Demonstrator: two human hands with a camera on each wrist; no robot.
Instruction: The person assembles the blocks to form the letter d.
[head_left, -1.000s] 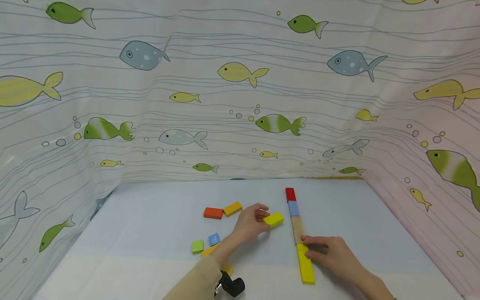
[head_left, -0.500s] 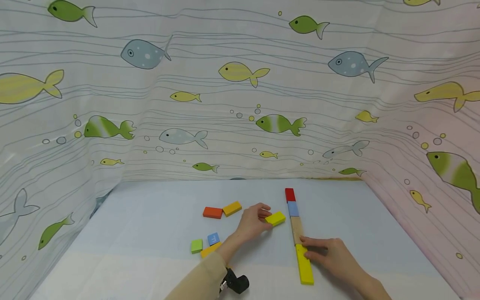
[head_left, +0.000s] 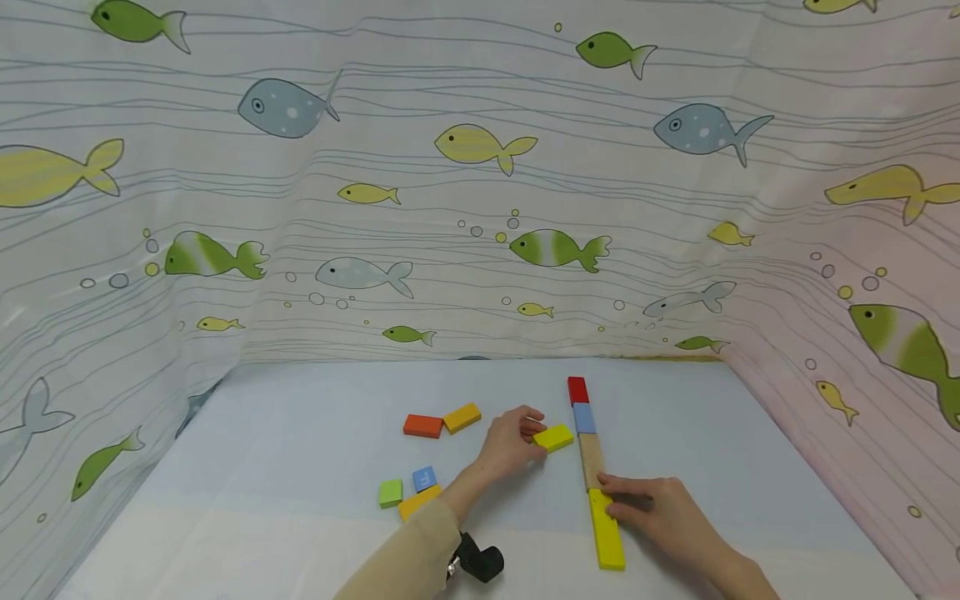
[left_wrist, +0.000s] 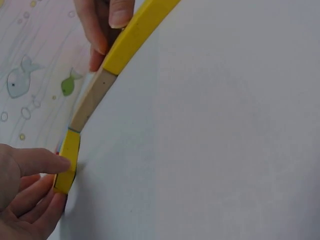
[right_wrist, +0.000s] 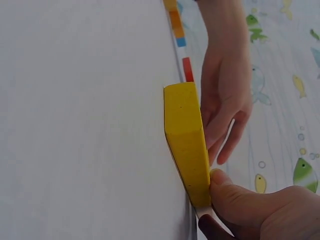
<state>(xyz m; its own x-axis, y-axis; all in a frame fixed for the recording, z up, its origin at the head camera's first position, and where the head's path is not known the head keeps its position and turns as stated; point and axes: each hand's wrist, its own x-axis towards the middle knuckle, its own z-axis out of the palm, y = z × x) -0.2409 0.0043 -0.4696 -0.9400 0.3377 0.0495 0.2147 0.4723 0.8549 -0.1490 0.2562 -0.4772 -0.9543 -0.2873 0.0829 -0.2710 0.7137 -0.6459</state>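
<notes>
In the head view, my left hand (head_left: pixel 513 442) pinches a short yellow block (head_left: pixel 553 438) between thumb and fingers, just left of a straight row of blocks. From the far end, that row has a red block (head_left: pixel 577 390), a light blue block (head_left: pixel 584 417), a plain wood block (head_left: pixel 591 461) and a long yellow block (head_left: pixel 607 529). My right hand (head_left: pixel 671 517) touches the row from its right side. Its index fingertip is at the seam between wood and yellow, its thumb against the long yellow block's side, as the right wrist view shows.
Left of my arm lie a red-orange block (head_left: pixel 423 426), an orange block (head_left: pixel 462 418), a green block (head_left: pixel 391 493), a blue block (head_left: pixel 424 479) and another orange block (head_left: pixel 420 503), partly behind my sleeve. A fish-print curtain (head_left: pixel 450 308) surrounds the white table (head_left: pixel 315 433).
My left hand has shifted slightly right with the short yellow block, closer to the row. My right hand and the row stay in place.
</notes>
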